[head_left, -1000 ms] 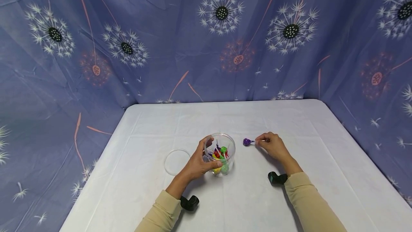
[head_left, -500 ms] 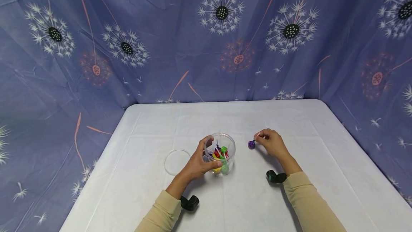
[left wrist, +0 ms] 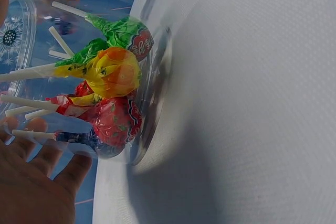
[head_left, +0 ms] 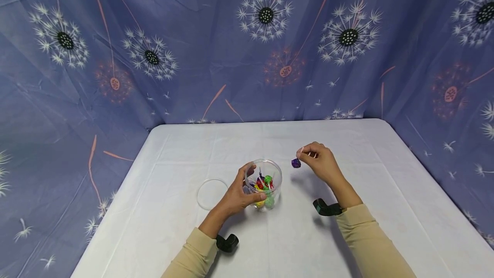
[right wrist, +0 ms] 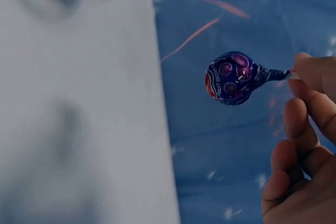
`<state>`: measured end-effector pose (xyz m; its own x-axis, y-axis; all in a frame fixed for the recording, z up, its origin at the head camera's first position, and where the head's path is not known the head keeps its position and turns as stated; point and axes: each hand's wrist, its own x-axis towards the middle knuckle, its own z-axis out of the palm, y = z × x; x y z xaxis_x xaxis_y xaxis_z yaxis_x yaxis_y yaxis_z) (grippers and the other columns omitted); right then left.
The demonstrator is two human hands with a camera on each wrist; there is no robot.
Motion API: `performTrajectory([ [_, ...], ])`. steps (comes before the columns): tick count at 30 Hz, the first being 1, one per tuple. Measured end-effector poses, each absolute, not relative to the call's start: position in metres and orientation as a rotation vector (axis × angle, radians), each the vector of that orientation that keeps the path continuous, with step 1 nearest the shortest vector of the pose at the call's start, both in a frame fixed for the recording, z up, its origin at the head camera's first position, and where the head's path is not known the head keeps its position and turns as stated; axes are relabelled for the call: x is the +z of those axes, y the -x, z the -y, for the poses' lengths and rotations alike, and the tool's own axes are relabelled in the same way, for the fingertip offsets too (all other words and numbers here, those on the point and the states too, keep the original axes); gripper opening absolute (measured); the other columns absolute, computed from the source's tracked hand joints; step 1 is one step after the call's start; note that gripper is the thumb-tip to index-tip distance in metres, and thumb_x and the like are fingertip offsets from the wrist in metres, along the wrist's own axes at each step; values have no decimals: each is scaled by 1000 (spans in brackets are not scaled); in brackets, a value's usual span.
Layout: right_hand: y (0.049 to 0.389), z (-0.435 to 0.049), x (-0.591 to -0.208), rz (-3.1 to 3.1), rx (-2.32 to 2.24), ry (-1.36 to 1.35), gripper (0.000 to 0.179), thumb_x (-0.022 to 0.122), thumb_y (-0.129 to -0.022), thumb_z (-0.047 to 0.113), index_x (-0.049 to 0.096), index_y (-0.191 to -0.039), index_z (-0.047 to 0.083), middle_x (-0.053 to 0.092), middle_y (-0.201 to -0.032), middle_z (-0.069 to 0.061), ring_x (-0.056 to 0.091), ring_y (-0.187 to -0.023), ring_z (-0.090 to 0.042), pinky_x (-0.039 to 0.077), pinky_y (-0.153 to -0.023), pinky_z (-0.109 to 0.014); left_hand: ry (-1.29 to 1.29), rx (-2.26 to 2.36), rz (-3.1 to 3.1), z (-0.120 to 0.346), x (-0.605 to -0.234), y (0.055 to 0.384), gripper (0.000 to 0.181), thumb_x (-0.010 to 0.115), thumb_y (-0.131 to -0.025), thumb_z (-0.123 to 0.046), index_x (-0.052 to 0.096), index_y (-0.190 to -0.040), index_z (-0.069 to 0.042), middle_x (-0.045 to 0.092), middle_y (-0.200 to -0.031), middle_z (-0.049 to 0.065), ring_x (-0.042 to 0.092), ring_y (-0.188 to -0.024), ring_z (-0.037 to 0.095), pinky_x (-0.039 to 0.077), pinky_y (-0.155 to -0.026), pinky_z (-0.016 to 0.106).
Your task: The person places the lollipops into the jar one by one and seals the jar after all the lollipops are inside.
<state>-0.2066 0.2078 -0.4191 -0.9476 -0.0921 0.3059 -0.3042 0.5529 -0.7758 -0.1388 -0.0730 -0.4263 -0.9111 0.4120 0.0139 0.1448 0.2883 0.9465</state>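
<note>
Held by its stick, a purple-wrapped lollipop (right wrist: 231, 78) hangs head down above the table, to the right of the jar. My right hand (head_left: 322, 164) pinches that stick between thumb and forefinger. A clear plastic jar (head_left: 278, 183) stands upright on the table, and my left hand (head_left: 236, 198) grips it round its left and near side. Through its wall, the left wrist view shows a yellow lollipop (left wrist: 113, 72), a green lollipop (left wrist: 126, 35), a red lollipop (left wrist: 116, 121) and a dark blue one (left wrist: 100, 142), sticks toward the open mouth.
A clear round lid (head_left: 198, 193) lies flat on the white-covered table (head_left: 185, 145), left of the jar. Each wrist wears a small black camera. A blue dandelion-print curtain (head_left: 216, 55) hangs behind and at both sides.
My right hand has tilted the purple lollipop from lying on the table to head down, then raised it and moved slightly left. My left hand and the jar have stayed put.
</note>
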Motion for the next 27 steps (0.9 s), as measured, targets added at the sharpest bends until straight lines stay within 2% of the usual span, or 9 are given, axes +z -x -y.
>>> performTrajectory([
  [6,196,-192,-393,2498,1434,-359,14,68,-87,24,71,-93,12,65,-95,-3,43,-75,-12,37,-64,-24,-504,1663,-2335,73,-426,139,91,76,-80,-26,17,-149,-18,27,-156,7,25,-144,29,22,-116,52],
  [17,178,-158,-360,2427,1580,-465,12,69,-86,22,71,-90,11,61,-87,5,44,-75,-13,38,-65,-25,-502,1691,-2309,73,-428,140,91,76,-80,-27,17,-149,-17,26,-155,9,26,-143,32,24,-115,53],
  [27,172,-139,-361,2422,1601,-527,8,70,-85,19,71,-89,12,62,-84,0,44,-76,-12,39,-67,-25,-517,1732,-2301,74,-461,155,91,77,-77,-35,18,-147,-33,28,-155,3,33,-139,30,31,-111,51],
])
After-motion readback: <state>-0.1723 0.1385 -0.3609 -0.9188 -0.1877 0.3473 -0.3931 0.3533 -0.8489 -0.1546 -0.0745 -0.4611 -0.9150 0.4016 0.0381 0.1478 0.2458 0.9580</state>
